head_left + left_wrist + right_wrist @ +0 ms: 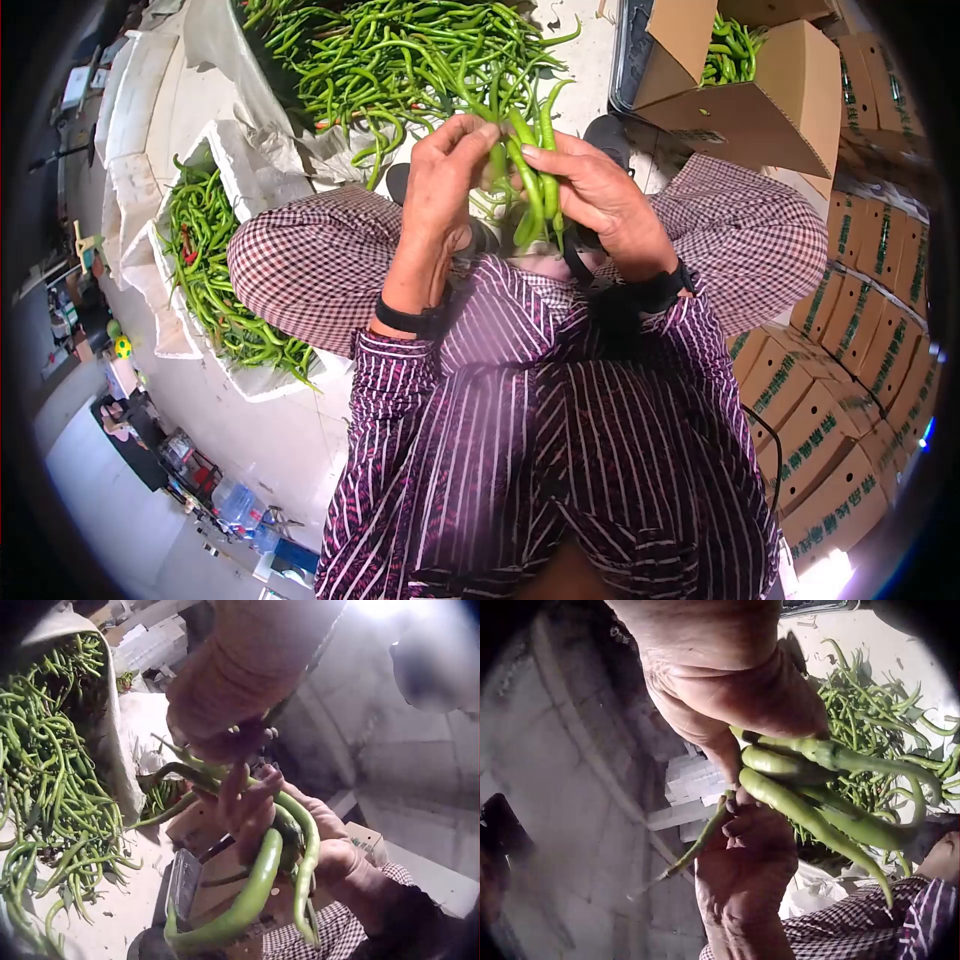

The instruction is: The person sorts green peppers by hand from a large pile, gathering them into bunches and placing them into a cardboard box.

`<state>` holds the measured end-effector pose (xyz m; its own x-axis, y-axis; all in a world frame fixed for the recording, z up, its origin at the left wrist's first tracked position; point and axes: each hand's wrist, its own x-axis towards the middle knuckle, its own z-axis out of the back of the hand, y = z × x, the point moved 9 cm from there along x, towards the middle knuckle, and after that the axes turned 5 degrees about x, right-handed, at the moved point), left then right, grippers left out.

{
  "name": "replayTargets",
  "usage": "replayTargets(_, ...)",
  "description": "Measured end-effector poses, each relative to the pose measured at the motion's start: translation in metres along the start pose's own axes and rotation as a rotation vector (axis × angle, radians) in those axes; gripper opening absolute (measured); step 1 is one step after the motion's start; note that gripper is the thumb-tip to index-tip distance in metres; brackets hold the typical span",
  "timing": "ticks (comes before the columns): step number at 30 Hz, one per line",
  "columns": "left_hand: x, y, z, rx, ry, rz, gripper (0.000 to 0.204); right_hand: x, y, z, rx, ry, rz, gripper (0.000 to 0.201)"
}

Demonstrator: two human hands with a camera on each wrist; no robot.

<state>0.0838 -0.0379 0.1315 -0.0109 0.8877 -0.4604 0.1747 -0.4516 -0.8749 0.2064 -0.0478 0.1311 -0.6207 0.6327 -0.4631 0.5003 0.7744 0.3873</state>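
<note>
My right hand (pixel 605 195) grips a small bunch of long green chili peppers (pixel 541 190), its thumb lying across them. Their glossy bodies (pixel 810 817) fan out past the fingers in the right wrist view. Close beside it, my left hand (pixel 440 180) has its fingers curled, thumb and forefinger together. A thin green pepper (pixel 705 841) sticks out from the left fingertips in the right wrist view. Both hands are over the lap, fingertips nearly meeting. In the left wrist view the left hand (pixel 247 675) partly covers the bunch.
A big heap of green peppers (pixel 400 60) spills from a sack onto the pale floor ahead. A white-lined container (pixel 225 270) of peppers stands at left. An open cardboard box (pixel 765 115) with peppers is at upper right; stacked cartons (pixel 825 450) line the right side.
</note>
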Motion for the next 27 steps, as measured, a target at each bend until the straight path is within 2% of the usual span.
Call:
replayTargets(1,-0.001,0.0,-0.002,-0.126,-0.001,0.029,0.019,0.005,-0.004,0.006,0.005,0.002,-0.001,0.041)
replayTargets(4,-0.003,0.008,-0.005,-0.235,0.053,0.079,0.021,0.021,-0.005,0.03,0.023,-0.053,0.094,0.037)
replayTargets(8,-0.007,0.005,-0.01,-0.257,0.039,0.119,0.018,0.016,0.001,0.036,0.045,-0.097,0.125,0.036)
replayTargets(11,-0.015,-0.005,0.005,-0.258,-0.041,0.079,0.015,0.015,0.007,0.03,0.083,-0.061,0.193,0.032)
replayTargets(13,-0.026,-0.032,0.023,-0.244,-0.062,-0.004,0.015,0.014,0.009,0.03,0.094,-0.051,0.194,0.032)
replayTargets(15,-0.052,-0.076,0.054,-0.132,-0.176,-0.13,0.017,0.012,0.012,0.03,0.139,-0.049,0.22,0.032)
replayTargets(16,-0.068,-0.096,0.078,-0.151,-0.307,-0.181,0.017,0.011,0.013,0.031,0.129,-0.055,0.236,0.039)
replayTargets(17,-0.09,-0.125,0.102,0.049,-0.333,-0.315,0.019,0.01,0.013,0.029,0.129,-0.049,0.23,0.039)
replayTargets(18,-0.109,-0.137,0.15,0.017,-0.58,-0.291,0.02,0.007,0.016,0.024,0.129,-0.03,0.251,0.04)
replayTargets(19,-0.132,-0.165,0.173,0.262,-0.605,-0.347,0.025,0.005,0.019,0.02,0.13,-0.012,0.273,0.04)
replayTargets(20,-0.156,-0.185,0.194,0.298,-0.721,-0.472,0.029,0.005,0.021,0.011,0.15,0.061,0.262,0.041)
replayTargets(21,-0.169,-0.196,0.263,0.391,-0.822,-0.456,0.028,0.005,0.021,0.013,0.152,0.058,0.264,0.041)
replayTargets(22,-0.184,-0.205,0.305,0.635,-0.791,-0.463,0.024,0.005,0.022,0.008,0.237,0.158,0.263,0.041)
replayTargets(23,-0.197,-0.201,0.355,0.721,-0.845,-0.185,0.027,0.004,0.024,0.004,0.321,0.259,0.261,0.042)
replayTargets(24,-0.213,-0.196,0.394,1.014,-0.889,-0.015,0.034,0.005,0.024,0.005,0.368,0.275,0.239,0.043)
replayTargets(25,-0.225,-0.183,0.399,1.014,-0.888,-0.015,0.034,0.004,0.024,0.003,0.369,0.275,0.24,0.043)
replayTargets(27,-0.251,-0.194,0.382,1.376,-1.082,-0.345,0.037,0.001,0.028,-0.007,0.502,0.342,0.223,0.046)
